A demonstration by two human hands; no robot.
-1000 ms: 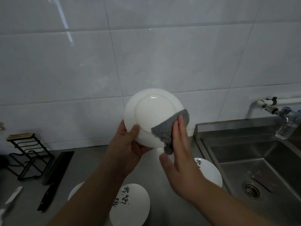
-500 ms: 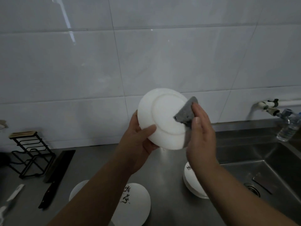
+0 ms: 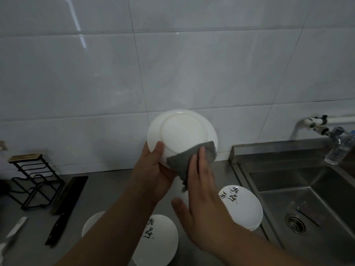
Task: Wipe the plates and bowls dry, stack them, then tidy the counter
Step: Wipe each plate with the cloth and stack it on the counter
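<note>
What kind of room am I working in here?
Probably a kitchen: a steel sink with a wall tap, a tiled wall, and a knife on the steel counter.

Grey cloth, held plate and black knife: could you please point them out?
grey cloth (image 3: 178,164): head view, its exposed left part.
held plate (image 3: 184,131): head view, centre of underside.
black knife (image 3: 67,205): head view, its blade.

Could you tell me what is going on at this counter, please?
A person is drying dishes. The left hand grips a white plate by its lower rim, underside toward the camera. The right hand presses a grey cloth against the plate's lower right edge with flat fingers. One lettered dish waits on the counter beside the sink; a second lettered dish lies nearer.
</note>
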